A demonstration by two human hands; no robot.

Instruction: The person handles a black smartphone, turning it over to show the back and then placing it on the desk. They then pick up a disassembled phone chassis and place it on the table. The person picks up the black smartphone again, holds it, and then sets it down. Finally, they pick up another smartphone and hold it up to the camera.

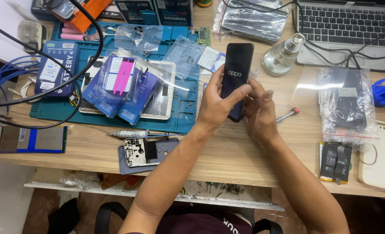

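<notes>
Both hands hold a slim black smartphone (236,73) upright above the wooden worktop (227,147).

The left hand (214,106) wraps its fingers (238,93) around the phone's lower half, thumb across the lit screen (a pale logo shows on it); the right hand (259,110) closes its fingers on the bottom right edge. Just behind stands a clear glass dispenser bottle (282,55), left lies a teal repair mat (179,117), and a red-tipped screwdriver (287,115) rests near the right hand.
</notes>
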